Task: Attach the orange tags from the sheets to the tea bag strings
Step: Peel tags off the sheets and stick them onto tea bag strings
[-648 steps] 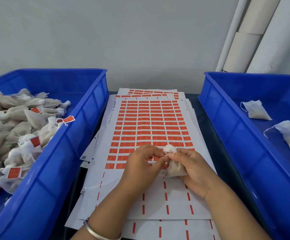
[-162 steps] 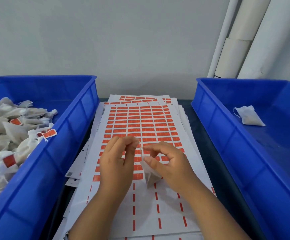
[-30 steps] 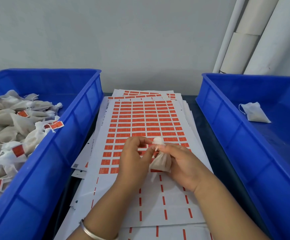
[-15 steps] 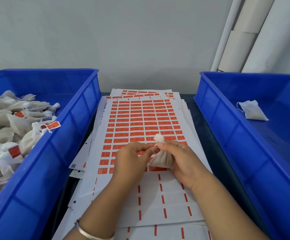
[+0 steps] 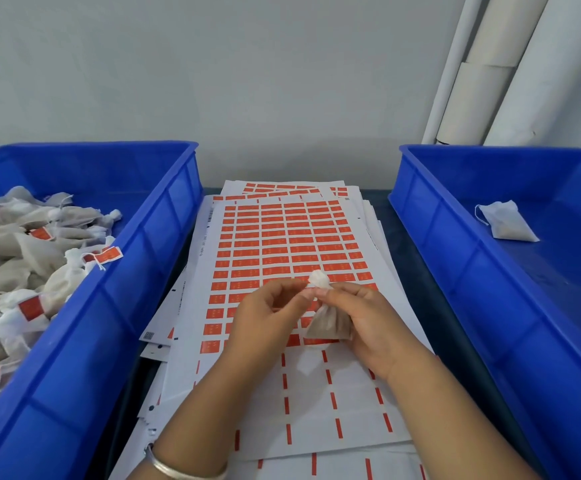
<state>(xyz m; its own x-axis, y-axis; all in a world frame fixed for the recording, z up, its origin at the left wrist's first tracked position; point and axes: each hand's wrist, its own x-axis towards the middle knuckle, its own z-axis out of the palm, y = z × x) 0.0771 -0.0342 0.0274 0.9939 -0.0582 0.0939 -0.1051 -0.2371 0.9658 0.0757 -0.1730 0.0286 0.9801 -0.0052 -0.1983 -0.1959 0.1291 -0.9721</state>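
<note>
A small tea bag hangs over the sheet of orange tags in the middle. My right hand holds the bag, its fingers pinching the gathered neck below the white tuft. My left hand meets it from the left, thumb and forefinger pinched at the bag's neck, where the string is too thin to make out. No tag shows between the fingers.
The blue bin on the left holds several tea bags with orange tags. One untagged tea bag lies in the blue bin on the right. More tag sheets are stacked under the top one. White tubes lean at the back right.
Both hands have stayed together at the bag's neck over the last second, shifting only slightly. The view has drifted a little.
</note>
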